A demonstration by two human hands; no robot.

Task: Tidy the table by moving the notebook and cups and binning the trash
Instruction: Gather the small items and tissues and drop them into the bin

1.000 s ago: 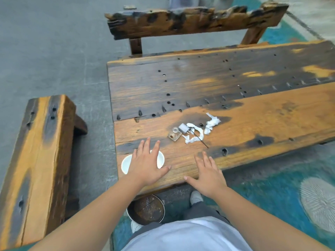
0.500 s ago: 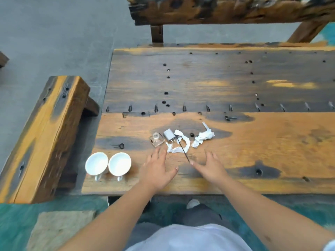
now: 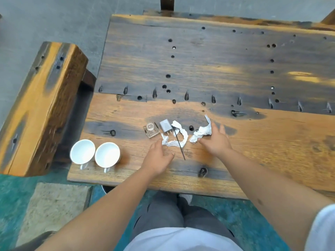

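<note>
Two bare hands are working: my left hand (image 3: 158, 155) is spreading open beside a crumpled white paper strip (image 3: 174, 140); my right hand (image 3: 215, 140), fingers apart, is touching a crumpled white tissue wad (image 3: 202, 132).

A weathered wooden bench (image 3: 217, 66) is standing on grey concrete floor (image 3: 54, 19); a timber seat (image 3: 41, 105) is sitting left of it, teal flooring (image 3: 108, 205) lying below.

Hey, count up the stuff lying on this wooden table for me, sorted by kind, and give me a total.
White cups: 2
Crumpled paper scraps: 2
Small glass bottle: 1
Grey plug adapter: 1
Thin black stick: 1
Total: 7
</note>
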